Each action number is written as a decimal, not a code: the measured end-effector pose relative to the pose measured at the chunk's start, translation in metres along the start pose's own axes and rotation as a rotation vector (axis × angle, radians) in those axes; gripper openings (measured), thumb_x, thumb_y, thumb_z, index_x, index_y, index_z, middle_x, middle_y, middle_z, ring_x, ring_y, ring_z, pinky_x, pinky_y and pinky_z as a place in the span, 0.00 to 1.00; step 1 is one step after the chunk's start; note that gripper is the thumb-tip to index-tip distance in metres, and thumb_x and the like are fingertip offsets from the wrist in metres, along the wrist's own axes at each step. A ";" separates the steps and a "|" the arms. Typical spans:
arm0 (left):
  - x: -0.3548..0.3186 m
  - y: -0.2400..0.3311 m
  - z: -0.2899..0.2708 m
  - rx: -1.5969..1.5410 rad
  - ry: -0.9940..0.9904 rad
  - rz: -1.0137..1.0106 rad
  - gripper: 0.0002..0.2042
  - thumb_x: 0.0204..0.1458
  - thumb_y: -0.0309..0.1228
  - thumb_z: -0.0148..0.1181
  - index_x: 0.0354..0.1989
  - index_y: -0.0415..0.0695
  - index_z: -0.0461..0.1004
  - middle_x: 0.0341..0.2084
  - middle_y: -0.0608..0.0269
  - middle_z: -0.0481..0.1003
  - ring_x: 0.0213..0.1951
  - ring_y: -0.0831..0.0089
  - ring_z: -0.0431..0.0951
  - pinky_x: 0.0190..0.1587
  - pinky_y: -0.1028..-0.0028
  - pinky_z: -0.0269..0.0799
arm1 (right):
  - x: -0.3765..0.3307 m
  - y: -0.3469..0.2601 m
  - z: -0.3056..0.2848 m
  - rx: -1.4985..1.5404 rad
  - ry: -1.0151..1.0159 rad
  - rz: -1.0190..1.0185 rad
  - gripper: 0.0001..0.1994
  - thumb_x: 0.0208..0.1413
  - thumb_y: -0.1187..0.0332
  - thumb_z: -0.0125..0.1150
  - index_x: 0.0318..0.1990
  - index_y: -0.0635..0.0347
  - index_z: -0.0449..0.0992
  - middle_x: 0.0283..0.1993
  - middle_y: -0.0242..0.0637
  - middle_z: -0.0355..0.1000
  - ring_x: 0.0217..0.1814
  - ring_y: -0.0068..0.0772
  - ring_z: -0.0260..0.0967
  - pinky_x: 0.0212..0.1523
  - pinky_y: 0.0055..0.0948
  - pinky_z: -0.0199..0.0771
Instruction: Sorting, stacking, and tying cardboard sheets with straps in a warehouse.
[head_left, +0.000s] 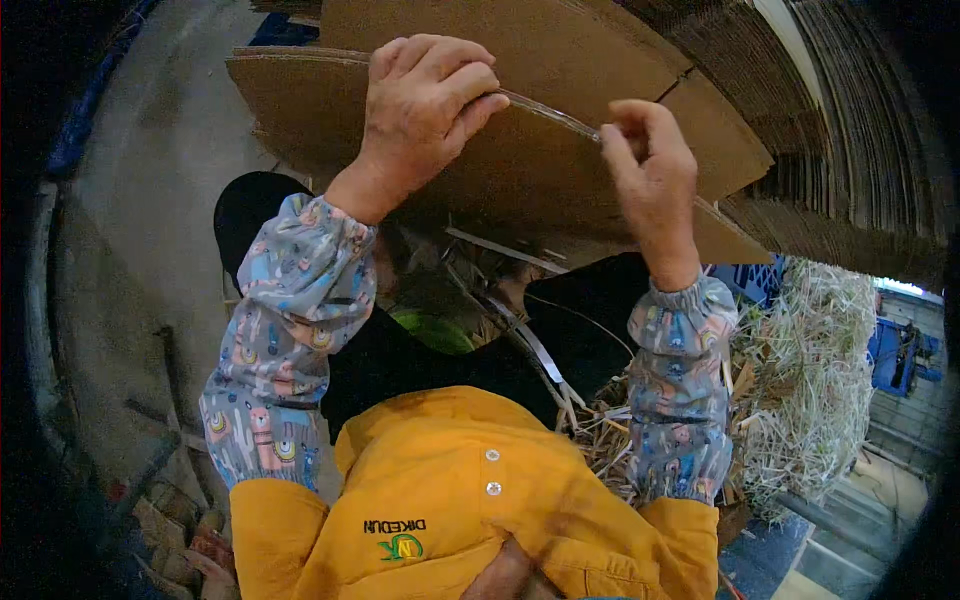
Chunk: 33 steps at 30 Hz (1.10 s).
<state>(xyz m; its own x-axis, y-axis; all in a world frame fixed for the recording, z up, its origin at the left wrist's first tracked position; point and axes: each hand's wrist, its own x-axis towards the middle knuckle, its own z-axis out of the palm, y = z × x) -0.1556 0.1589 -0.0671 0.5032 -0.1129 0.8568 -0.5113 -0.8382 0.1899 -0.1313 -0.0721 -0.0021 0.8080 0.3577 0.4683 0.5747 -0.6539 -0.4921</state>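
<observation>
Clear strip [550,113], one, before brown cardboard [530,180]; left hand [422,98] closes around it, right hand [654,165] pinches it between thumb and fingers. Yellow shirt [450,465], one: dark lettering [394,526], one green emblem [404,546], two pale buttons [493,488].

You have two hands [425,110], with one clear strip [550,111] between their fingers [628,148]. Below the fingers come two patterned sleeves [285,340], one yellow shirt [445,465] and two white buttons [493,488]; lower right, one big heap of shreds [810,370]. Cardboard sheets [870,120] beyond are too many to count.
</observation>
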 end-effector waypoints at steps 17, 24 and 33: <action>0.003 0.013 -0.012 0.183 -0.127 -0.087 0.14 0.48 0.34 0.62 0.44 0.51 0.77 0.51 0.69 0.73 0.54 0.70 0.70 0.55 0.65 0.60 | 0.013 -0.010 0.014 -0.203 -0.023 -0.298 0.06 0.47 0.71 0.62 0.33 0.57 0.74 0.32 0.39 0.68 0.38 0.44 0.66 0.38 0.40 0.66; 0.004 0.009 -0.011 0.171 -0.078 -0.082 0.10 0.47 0.31 0.61 0.40 0.54 0.78 0.47 0.68 0.75 0.51 0.69 0.72 0.54 0.64 0.58 | 0.029 -0.027 0.025 -0.201 -0.075 -0.372 0.05 0.47 0.70 0.61 0.30 0.58 0.72 0.30 0.40 0.66 0.37 0.46 0.66 0.37 0.40 0.67; 0.002 0.010 -0.009 0.181 -0.086 -0.089 0.10 0.47 0.30 0.60 0.39 0.55 0.77 0.47 0.69 0.75 0.52 0.70 0.71 0.55 0.64 0.57 | 0.033 -0.035 0.027 -0.323 -0.149 -0.305 0.05 0.49 0.70 0.56 0.27 0.60 0.68 0.30 0.43 0.66 0.30 0.51 0.70 0.30 0.44 0.71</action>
<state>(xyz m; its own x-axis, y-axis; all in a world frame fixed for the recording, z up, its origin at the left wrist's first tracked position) -0.1657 0.1551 -0.0592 0.6024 -0.0728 0.7949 -0.3330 -0.9279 0.1674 -0.1215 -0.0190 0.0106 0.6317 0.6426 0.4337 0.7381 -0.6695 -0.0831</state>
